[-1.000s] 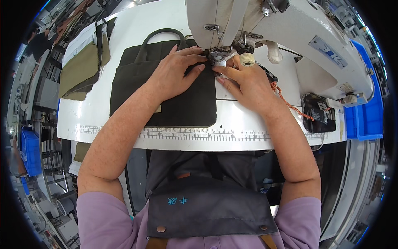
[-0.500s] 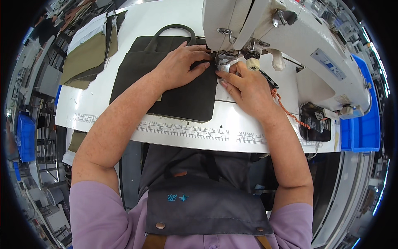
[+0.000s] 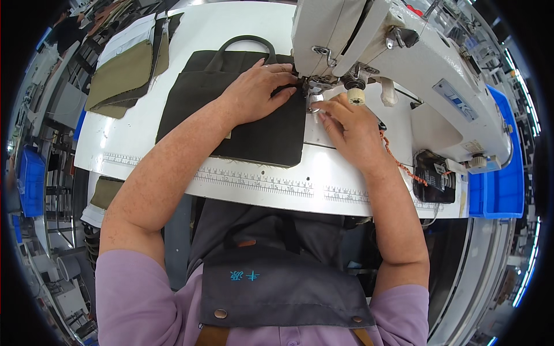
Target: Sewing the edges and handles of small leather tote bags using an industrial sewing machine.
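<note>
My left hand lies flat on a dark fabric bag piece, its fingers stretched toward the needle area of a white sewing machine. A looped dark handle rises from the piece's far edge. Just right of the piece, my right hand is by the metal presser foot, index finger and thumb brought close together. Whatever may be between those fingertips is too small to make out. The machine head hides the fabric's far right corner.
Olive and dark fabric pieces are stacked at the table's left. A printed ruler runs along the near edge. On the right lie a black phone-like object and an orange braided cord. A blue bin stands beyond the table's right end.
My right fingertips have drawn back slightly to the right from the fabric's edge by the presser foot. My left hand stays on the fabric, and the whole view has shifted a little.
</note>
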Demonstrator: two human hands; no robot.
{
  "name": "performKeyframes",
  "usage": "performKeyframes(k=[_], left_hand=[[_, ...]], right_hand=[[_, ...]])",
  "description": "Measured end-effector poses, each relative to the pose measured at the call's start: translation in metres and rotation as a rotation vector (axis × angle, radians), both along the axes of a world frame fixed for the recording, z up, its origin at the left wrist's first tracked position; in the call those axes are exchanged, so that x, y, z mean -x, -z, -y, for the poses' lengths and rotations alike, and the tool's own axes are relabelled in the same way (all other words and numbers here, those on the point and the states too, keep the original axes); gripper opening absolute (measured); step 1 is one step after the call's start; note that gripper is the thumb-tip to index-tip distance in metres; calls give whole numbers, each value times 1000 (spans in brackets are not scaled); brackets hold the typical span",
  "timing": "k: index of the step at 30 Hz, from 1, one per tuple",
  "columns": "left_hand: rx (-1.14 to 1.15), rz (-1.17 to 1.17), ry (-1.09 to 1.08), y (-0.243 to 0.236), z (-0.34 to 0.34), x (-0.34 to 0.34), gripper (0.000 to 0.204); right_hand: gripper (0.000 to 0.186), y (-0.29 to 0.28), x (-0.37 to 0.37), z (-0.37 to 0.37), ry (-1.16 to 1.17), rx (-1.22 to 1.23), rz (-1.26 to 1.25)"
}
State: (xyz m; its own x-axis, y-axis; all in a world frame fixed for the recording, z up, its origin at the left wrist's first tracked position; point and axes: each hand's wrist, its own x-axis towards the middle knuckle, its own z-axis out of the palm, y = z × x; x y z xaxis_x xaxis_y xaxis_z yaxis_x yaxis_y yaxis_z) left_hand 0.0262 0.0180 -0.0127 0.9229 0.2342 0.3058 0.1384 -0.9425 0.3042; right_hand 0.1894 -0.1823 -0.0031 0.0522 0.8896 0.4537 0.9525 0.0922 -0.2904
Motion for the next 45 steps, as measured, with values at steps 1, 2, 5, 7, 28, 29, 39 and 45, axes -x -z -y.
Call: performKeyframes(k=[1, 2, 5, 7, 28, 29, 39, 45], left_hand=[[0, 0, 1, 0, 0, 0, 28], [-8, 14, -2, 1, 0, -1, 28], [-7, 21, 12, 1, -1, -1, 28], [4, 15, 26, 1, -1, -1, 28], [173, -47, 177, -29, 65, 73, 73], [177, -69, 172, -30, 68, 75, 73], [-113, 25, 181, -25, 76, 65, 65], [117, 60, 94, -33, 77, 60, 66]], right_hand=[[25, -1, 0, 2, 11, -41, -59], [25, -2, 1, 2, 12, -42, -60], [29, -4, 3, 2, 49, -140, -6], [30, -3, 3, 1, 111, -30, 151], [19, 11, 0, 9, -91, -84, 47], [19, 11, 2, 11, -80, -89, 46], [24, 8, 9, 12, -97, -89, -12], [30, 7, 8, 10, -127, -37, -19]])
